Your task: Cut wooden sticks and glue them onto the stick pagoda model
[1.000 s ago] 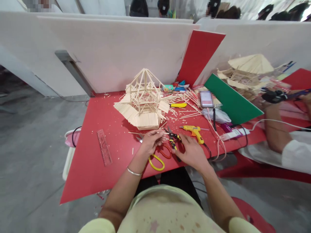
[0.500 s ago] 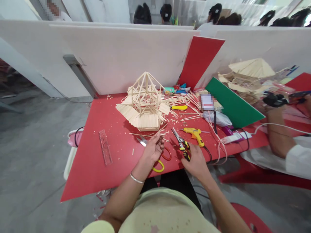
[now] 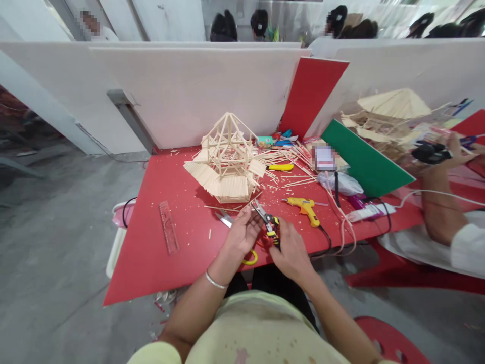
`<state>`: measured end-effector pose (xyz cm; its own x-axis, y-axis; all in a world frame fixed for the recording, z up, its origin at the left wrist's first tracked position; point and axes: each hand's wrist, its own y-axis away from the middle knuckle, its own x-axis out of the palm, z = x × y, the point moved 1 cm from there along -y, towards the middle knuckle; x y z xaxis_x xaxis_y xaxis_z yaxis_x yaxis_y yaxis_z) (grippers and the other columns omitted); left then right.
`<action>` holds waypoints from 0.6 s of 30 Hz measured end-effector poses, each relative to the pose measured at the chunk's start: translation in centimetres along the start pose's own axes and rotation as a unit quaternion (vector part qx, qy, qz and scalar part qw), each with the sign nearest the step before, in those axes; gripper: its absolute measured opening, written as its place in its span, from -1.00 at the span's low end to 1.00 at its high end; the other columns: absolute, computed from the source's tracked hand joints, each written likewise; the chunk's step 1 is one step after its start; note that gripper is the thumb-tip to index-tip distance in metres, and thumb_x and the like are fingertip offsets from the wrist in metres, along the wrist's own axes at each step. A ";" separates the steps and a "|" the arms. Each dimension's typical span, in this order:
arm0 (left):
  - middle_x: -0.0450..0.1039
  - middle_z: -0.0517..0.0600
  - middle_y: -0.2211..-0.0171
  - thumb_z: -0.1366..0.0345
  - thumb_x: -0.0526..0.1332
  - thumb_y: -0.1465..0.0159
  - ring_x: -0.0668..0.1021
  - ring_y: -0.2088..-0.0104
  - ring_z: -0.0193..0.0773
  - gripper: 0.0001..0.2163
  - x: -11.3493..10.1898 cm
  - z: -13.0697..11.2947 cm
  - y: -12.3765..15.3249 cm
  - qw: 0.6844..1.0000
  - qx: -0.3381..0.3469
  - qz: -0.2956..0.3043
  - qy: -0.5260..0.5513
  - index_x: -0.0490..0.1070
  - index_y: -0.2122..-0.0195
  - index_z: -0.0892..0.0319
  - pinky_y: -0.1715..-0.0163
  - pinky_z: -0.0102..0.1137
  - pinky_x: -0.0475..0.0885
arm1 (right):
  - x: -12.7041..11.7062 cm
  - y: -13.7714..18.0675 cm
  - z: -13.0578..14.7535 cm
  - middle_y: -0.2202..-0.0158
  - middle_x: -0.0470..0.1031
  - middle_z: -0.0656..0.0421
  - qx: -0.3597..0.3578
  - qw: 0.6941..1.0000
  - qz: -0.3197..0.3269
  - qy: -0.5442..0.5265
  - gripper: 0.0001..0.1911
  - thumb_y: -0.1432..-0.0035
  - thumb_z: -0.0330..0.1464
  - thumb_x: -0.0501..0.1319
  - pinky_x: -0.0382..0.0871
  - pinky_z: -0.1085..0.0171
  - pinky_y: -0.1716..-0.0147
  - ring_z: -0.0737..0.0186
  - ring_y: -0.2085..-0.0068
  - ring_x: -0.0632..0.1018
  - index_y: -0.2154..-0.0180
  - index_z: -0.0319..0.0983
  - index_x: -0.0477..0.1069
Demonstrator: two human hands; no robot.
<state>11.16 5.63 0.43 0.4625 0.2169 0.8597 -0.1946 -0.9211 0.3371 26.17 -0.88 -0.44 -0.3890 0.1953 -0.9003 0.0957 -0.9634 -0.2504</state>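
My right hand (image 3: 291, 251) grips long-nose pliers (image 3: 270, 226) with black and yellow handles; their jaws point up and left, close to my left fingertips. In my left hand (image 3: 242, 235), palm up, thumb and finger pinch what looks like a small pale wooden stick, mostly hidden at the pliers' tip. Beneath the left hand lie scissors (image 3: 249, 258) with a yellow handle loop, partly covered. Just beyond both hands stands a wooden stick model (image 3: 229, 162), an open roof frame above a skirt of slats.
Right of the pliers lies a yellow glue gun (image 3: 306, 208) with its cord. A clear ruler (image 3: 168, 227) is on the left of the red tabletop (image 3: 140, 253). Behind are loose sticks, a yellow cutter (image 3: 281, 167) and a green board (image 3: 367, 162). A co-worker's arm (image 3: 441, 202) is at right.
My right hand has brought the pliers leftward, so their jaws now meet the left fingertips. My left hand stays nearly in place. The co-worker's hands have shifted at right.
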 end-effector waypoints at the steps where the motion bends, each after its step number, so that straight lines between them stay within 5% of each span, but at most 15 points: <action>1: 0.50 -0.04 0.34 0.28 0.44 -0.13 0.56 0.32 -0.36 -0.79 0.1 -0.1 0.1 1.000 0.002 -0.001 0.003 0.44 0.32 0.18 0.16 -0.42 0.49 | -0.1 -0.1 0.3 -0.17 0.30 -0.21 -0.001 1.000 0.001 0.001 -0.24 -0.14 -0.33 0.10 0.31 -0.17 -0.10 -0.23 -0.16 0.37 -0.33 -0.35 -0.04; 18: 0.55 -0.02 0.34 0.35 0.47 -0.07 0.59 0.30 -0.33 -0.79 0.2 0.1 0.9 1.000 0.008 -0.017 0.023 0.45 0.36 0.20 0.13 -0.40 0.50 | 0.1 -0.5 0.7 -0.11 0.35 -0.17 0.007 1.000 -0.001 -0.003 -0.28 -0.15 -0.32 0.14 0.33 -0.13 -0.07 -0.18 -0.14 0.40 -0.31 -0.30 0.00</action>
<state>11.17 4.75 0.83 0.4285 0.2621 0.8647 -0.1652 -0.9181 0.3602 25.46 -0.51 -0.20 -0.3940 0.1958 -0.8980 0.0829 -0.9655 -0.2469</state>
